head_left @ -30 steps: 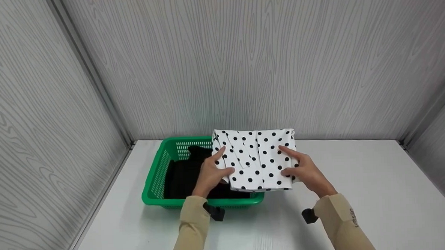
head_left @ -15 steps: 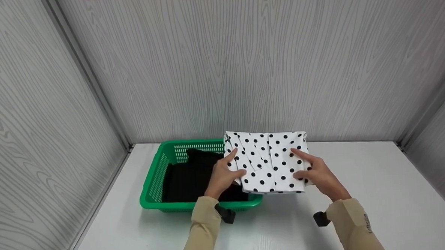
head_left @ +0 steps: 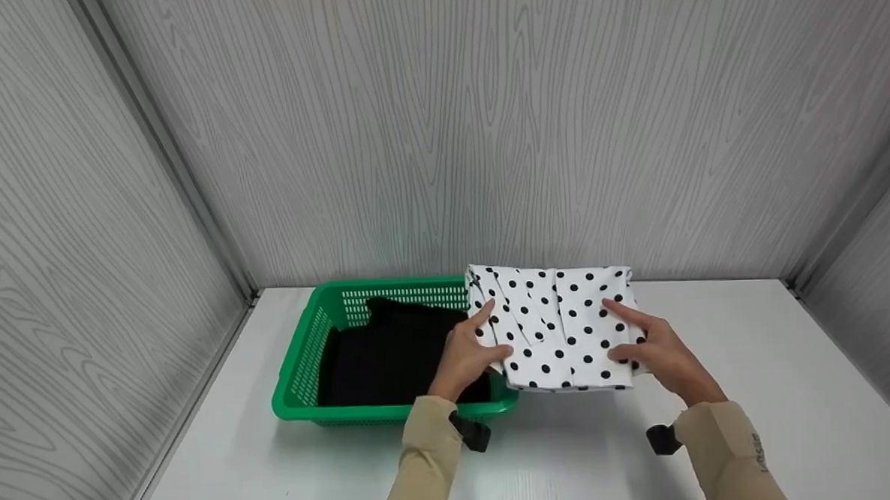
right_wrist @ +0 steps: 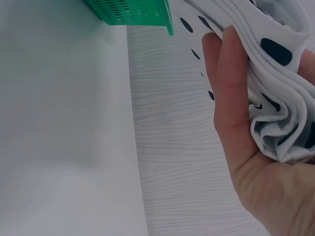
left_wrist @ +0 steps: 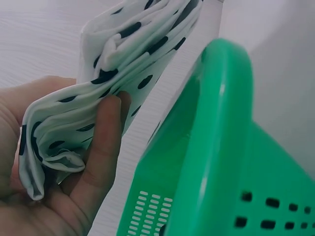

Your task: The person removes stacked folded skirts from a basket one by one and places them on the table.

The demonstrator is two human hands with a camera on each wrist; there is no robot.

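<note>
A folded white cloth garment with black polka dots is held up between both hands, to the right of a green basket. My left hand grips its left edge, thumb and forefinger on top and other fingers underneath. On the opposite edge my right hand has the same hold. In the left wrist view the thick layers of the polka-dot garment lie between thumb and fingers, close by the basket rim. The right wrist view shows rolled folds of the garment in the palm.
Black folded cloth lies inside the basket, left of the hands. The basket stands on a white table near the grey wood-grain back wall. Another such panel closes the left side.
Both hands have carried the polka-dot garment to the right, away from over the basket. More of the basket's right side and the black cloth shows. The grip looks the same.
</note>
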